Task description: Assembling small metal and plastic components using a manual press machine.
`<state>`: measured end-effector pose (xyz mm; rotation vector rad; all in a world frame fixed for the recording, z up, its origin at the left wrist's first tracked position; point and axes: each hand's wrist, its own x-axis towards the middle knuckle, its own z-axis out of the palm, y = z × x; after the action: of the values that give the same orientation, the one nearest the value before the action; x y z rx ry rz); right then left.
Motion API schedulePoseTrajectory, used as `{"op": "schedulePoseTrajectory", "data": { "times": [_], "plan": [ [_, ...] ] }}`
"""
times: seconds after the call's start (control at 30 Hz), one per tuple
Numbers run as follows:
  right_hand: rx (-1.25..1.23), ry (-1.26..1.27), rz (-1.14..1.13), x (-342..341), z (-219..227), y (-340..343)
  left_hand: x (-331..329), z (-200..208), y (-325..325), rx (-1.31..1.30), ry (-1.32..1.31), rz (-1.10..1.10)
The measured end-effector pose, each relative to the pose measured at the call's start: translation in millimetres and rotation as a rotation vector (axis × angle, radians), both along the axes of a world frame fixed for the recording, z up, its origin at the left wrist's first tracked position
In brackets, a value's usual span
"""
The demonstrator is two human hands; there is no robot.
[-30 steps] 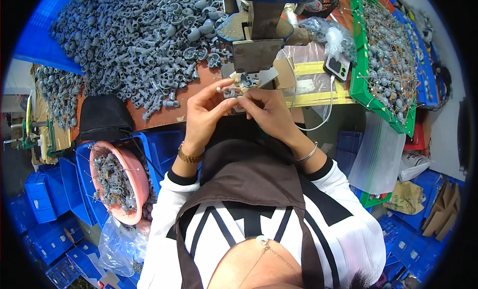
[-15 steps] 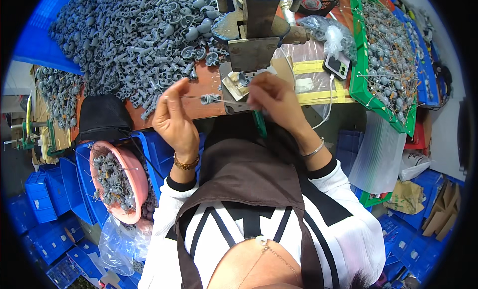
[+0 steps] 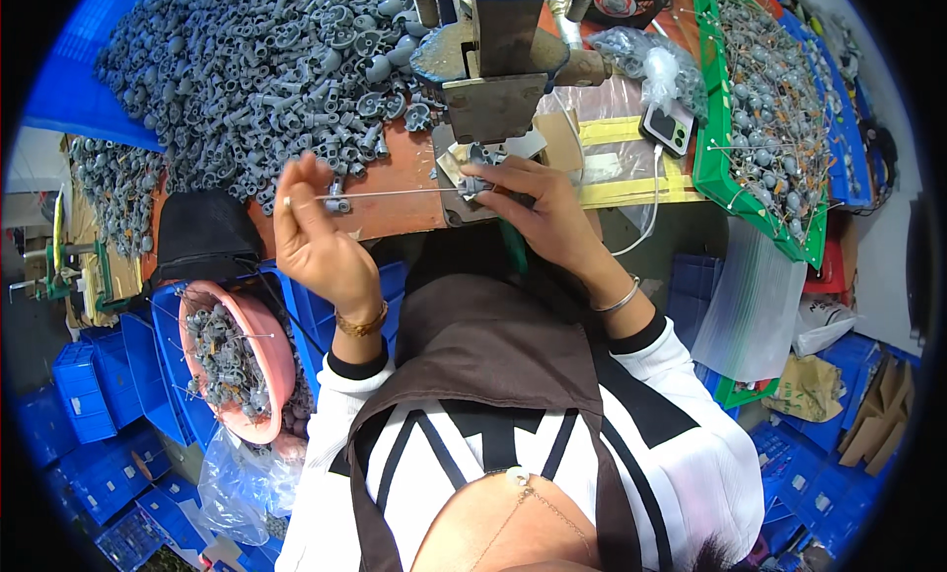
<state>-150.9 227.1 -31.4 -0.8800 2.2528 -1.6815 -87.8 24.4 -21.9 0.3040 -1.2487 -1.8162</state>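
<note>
Level across the front of the bench runs a thin metal rod [image 3: 385, 193]. Its left end is pinched in the fingers of my left hand [image 3: 327, 249]. My right hand [image 3: 538, 209] grips a small grey plastic part [image 3: 473, 186] at the rod's right end, just below the metal press [image 3: 498, 104]. How far the rod passes into the part is hidden by my fingers. Another grey piece [image 3: 337, 201] lies on the bench edge beside my left fingertips. Behind my left hand spreads a large heap of grey plastic parts [image 3: 266, 89].
A green tray [image 3: 712, 168] of rods with grey ends stands at the right. The phone [image 3: 668, 128] with its white cable lies near it. A pink tub [image 3: 281, 375] of grey parts is at lower left, by a black pouch [image 3: 207, 232]. Blue bins [image 3: 84, 390] stack at far left.
My left hand has moved left with the rod's end. The grey part, earlier midway between my hands, is now at my right fingers, which have shifted slightly left.
</note>
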Motion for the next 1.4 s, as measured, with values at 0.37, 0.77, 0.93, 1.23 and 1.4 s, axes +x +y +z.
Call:
{"op": "schedulePoseTrajectory", "data": {
  "times": [0.37,0.77,0.93,1.23,1.4],
  "plan": [
    [-0.158,0.411,0.068,-1,-3,3,8,4,31,-0.211,-0.559,-0.732],
    [0.041,0.398,-0.399,7,-23,-7,-21,-29,45,-0.839,-0.45,-0.23],
    [0.123,0.365,-0.339,6,-15,-4,-26,-17,45,-0.819,-0.613,-0.311],
    [-0.444,-0.079,-0.325,-113,52,32,-43,-8,24,-1.08,-0.397,-0.518],
    [-0.466,0.198,-0.249,-136,127,-5,-34,-11,39,-1.111,-0.466,-0.351]
  ]
}}
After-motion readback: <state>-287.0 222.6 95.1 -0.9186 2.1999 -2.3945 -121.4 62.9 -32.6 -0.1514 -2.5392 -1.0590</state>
